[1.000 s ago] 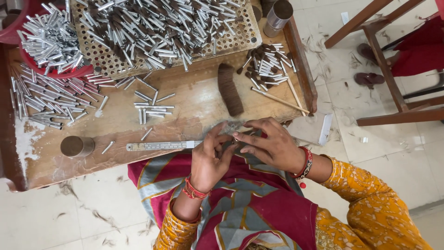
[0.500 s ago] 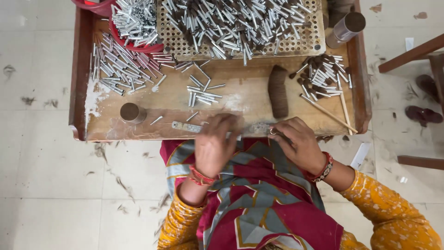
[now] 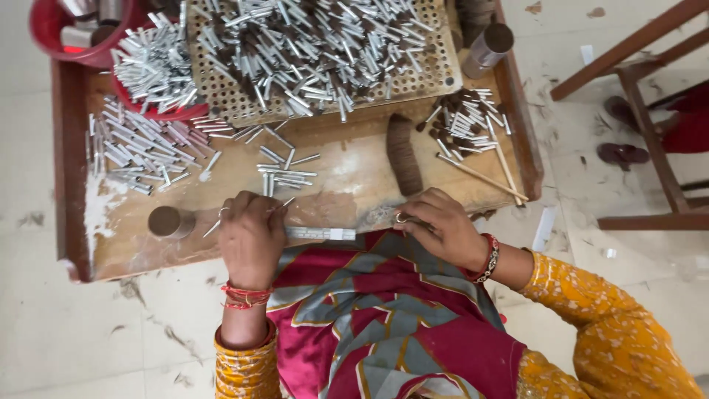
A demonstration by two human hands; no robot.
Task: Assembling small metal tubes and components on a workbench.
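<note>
At the near edge of the bench [image 3: 354, 174], my hands have moved apart: left hand [image 3: 251, 236] curls over a thin silver tube [image 3: 279, 204]; right hand [image 3: 443, 225], at three o'clock, pinches a grey strip [image 3: 319, 233].

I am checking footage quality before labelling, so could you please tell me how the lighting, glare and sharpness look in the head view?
Head view: light is soft and even, shadows faint; the silver tubes glint without blowing out; the left hand and right hand are sharp enough at the wooden tray; a pale patch on the board looks like powder or wear rather than glare; frame edges show slight wide-angle bending.
</note>
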